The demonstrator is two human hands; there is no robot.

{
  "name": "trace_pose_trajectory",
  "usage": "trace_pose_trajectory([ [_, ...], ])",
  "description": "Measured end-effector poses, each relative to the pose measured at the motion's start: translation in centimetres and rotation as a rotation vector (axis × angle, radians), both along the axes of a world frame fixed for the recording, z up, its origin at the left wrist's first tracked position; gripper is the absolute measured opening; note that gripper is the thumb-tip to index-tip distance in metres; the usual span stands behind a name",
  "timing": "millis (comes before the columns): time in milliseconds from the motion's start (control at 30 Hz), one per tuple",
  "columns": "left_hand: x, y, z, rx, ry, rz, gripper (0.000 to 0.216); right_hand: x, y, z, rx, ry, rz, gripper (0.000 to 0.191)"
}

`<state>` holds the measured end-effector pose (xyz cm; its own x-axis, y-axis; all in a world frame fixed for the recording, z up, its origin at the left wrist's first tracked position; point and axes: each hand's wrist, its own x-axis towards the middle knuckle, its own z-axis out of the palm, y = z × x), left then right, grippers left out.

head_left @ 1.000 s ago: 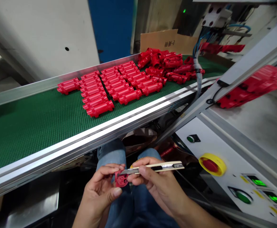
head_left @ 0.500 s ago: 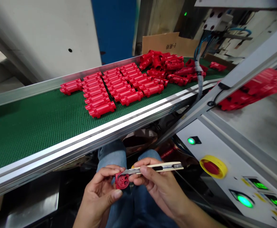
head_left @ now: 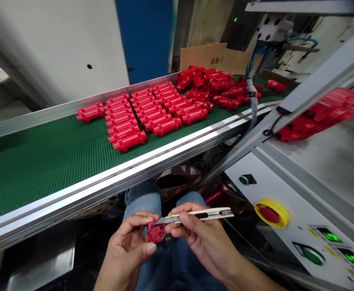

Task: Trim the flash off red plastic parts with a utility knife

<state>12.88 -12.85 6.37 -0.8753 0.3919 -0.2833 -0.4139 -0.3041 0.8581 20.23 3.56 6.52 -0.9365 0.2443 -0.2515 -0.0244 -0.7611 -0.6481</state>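
Above my lap, my left hand [head_left: 131, 242] grips a red plastic part [head_left: 156, 233] between thumb and fingers, its round end with small holes turned up toward me. My right hand [head_left: 199, 232] is closed around a utility knife [head_left: 215, 213] with a pale handle and a dark inlay. The knife's metal blade points left and lies at the upper rim of the red part's round end. Fingers of my right hand are close to the part's right side. The rest of the part is hidden by my left hand.
Beyond my knees runs a green conveyor belt [head_left: 58, 161] with metal rails. Rows of red tubular parts [head_left: 128, 141] lie on it, with a loose heap [head_left: 216, 83] behind. A cardboard sheet [head_left: 204, 57] stands at the back. On the right are a control panel with an emergency stop button [head_left: 270, 213] and a slanted frame post [head_left: 316, 76].
Two green button lights on the control panel have gone dark. My hands, the knife and the red part stay almost in place.
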Motion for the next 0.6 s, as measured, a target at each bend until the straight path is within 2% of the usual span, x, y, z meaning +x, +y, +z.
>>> trace_pose_trajectory([
  [600, -0.08, -0.11, 0.20, 0.009, -0.003, -0.014, 0.036, -0.34, 0.07, -0.13, -0.052, -0.013, 0.047, 0.027],
])
